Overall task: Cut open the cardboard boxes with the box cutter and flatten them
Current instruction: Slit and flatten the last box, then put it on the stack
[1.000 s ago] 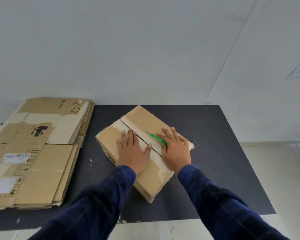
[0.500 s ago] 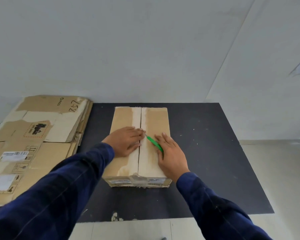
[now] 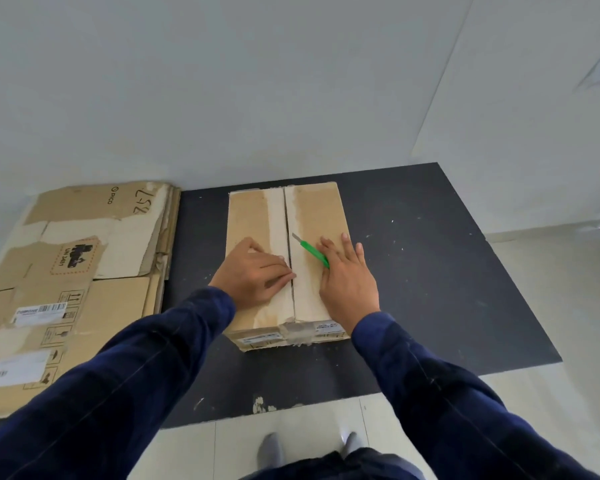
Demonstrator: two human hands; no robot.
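Note:
A closed brown cardboard box [image 3: 253,216] lies lengthways on the black mat [image 3: 413,271] in front of me, its top seam running away from me. My left hand [image 3: 253,275] presses flat on the left flap, and its fingertips touch the seam. My right hand [image 3: 349,285] lies on the right flap with the fingers spread straight. Tucked at its thumb is the green box cutter [image 3: 312,252], whose bare blade points up-left toward the seam. Grey tape and labels cover the box's near end.
A stack of flattened cardboard [image 3: 84,271] lies left of the mat, touching its edge. A white wall stands close behind the box. Pale floor tiles surround the mat, and my feet [image 3: 271,448] stand at its near edge.
The box has turned from a diagonal to lying straight away from me. My left hand has swung round so that its fingers point at the seam. The right hand keeps the cutter.

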